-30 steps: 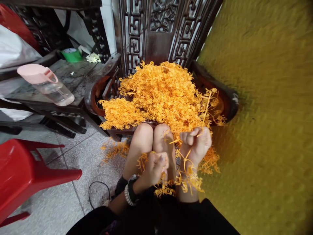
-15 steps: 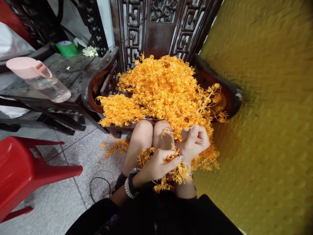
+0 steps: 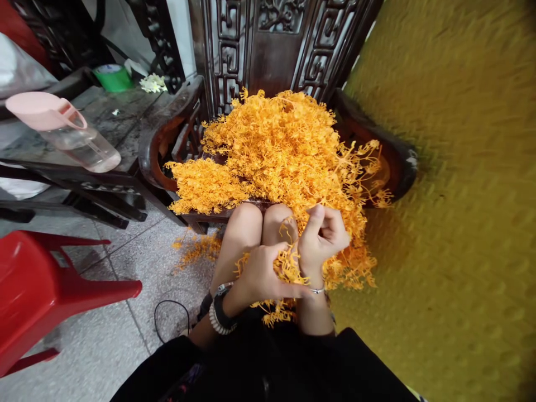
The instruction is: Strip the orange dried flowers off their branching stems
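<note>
My left hand (image 3: 266, 273) is curled around a loose bunch of orange curly plastic-looking flower sprigs (image 3: 288, 265), low over my lap. Some strands poke out between thumb and fingers, and others hang below the palm. Just to its right my right hand (image 3: 324, 237) is raised with the fingers bent in and the thumb pressed toward them. Whatever it pinches is lost against the orange behind. Beyond both hands, a large heap of the same orange sprigs (image 3: 276, 145) covers the seat of a carved dark wooden chair (image 3: 274, 64).
On the left, a dark wooden table (image 3: 125, 120) bears a pink-lidded clear bottle (image 3: 79, 142), green tape roll (image 3: 113, 78) and pale flower (image 3: 153, 84). A red plastic stool (image 3: 33, 290) stands nearer. Fallen orange bits (image 3: 199, 250) and a black cable (image 3: 171, 302) lie on the floor.
My right hand has drawn back slightly left from the long sprig by the heap's right side. My left hand has turned and closed more around its bunch.
</note>
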`<state>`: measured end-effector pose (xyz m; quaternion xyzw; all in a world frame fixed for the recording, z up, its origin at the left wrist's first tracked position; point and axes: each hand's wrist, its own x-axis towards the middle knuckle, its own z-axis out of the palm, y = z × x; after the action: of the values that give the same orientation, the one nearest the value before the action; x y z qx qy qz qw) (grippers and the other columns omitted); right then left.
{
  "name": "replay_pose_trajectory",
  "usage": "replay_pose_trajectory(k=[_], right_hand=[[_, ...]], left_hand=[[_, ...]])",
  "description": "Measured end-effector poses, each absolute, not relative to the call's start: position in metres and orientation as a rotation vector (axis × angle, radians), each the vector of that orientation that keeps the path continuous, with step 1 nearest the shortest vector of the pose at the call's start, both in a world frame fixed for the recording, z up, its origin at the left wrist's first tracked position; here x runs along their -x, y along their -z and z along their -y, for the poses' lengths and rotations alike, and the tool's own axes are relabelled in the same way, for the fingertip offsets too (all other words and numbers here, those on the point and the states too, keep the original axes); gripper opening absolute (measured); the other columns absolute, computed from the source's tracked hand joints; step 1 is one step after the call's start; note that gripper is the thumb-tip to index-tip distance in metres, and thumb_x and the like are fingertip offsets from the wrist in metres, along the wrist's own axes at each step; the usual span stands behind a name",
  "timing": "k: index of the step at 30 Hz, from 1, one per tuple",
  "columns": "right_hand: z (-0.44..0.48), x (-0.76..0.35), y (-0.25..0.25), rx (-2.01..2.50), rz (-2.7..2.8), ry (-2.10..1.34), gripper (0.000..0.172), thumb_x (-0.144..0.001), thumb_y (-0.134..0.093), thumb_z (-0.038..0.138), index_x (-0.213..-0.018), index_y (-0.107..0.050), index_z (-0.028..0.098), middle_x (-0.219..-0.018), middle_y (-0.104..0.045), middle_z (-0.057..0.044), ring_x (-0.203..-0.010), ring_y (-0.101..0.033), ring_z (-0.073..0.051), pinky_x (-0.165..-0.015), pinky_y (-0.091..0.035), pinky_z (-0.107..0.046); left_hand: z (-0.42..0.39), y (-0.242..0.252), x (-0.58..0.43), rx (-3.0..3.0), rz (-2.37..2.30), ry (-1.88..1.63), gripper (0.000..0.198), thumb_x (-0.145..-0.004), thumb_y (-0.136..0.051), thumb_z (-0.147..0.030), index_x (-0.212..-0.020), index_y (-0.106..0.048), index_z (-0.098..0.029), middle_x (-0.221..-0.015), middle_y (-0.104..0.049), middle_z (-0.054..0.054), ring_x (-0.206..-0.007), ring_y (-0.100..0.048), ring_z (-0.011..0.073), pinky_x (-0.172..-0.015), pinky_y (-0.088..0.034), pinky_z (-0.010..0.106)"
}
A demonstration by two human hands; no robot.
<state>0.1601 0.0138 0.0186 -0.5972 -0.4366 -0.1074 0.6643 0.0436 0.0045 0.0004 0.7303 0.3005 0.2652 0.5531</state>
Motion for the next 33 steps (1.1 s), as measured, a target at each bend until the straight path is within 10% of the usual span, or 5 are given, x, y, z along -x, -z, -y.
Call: replay_pose_trajectory(k=[6,21,33], right_hand=[[-0.016,-0.158,-0.017,1.449,1.013,0.164,0.014,-0.086,-0.055,0.025,-0.074,-0.059,0.018,-0.055,-0.049,0.006,-0.044,-0.039,-0.005,-0.045,-0.028,-0.023],[-0.034,-0.243,-0.066,1.114,0.452,0.782,0.033,-0.087,-0.049,0.025,-0.054,-0.045,0.022,-0.058,-0.042,0.001,-0.058,-0.045,-0.012,-0.066,-0.038,-0.032],[-0.032,-0.187,-0.049,1.266,0.666,0.195,0.031,-0.086,-0.051,0.044,-0.068,-0.056,0.020,-0.060,-0.051,0.002,-0.042,-0.031,-0.007,-0.043,-0.020,-0.026]], left_hand=[[0.001,0.000,-0.053,-1.757,-0.896,-0.851,0.038,-0.095,-0.029,-0.037,-0.068,-0.047,-0.017,-0.061,-0.052,0.000,-0.056,-0.047,0.0106,-0.054,-0.032,0.024],[0.024,0.014,-0.031,-1.851,-0.723,-1.096,0.039,-0.092,-0.034,-0.019,-0.054,-0.033,-0.019,-0.047,-0.037,-0.003,-0.044,-0.034,0.0081,-0.047,-0.026,0.026],[0.005,0.020,-0.059,-0.901,-0.619,-0.741,0.033,-0.086,-0.045,-0.052,-0.079,-0.046,-0.019,-0.050,-0.039,-0.006,-0.043,-0.047,0.0095,-0.047,-0.042,0.024]])
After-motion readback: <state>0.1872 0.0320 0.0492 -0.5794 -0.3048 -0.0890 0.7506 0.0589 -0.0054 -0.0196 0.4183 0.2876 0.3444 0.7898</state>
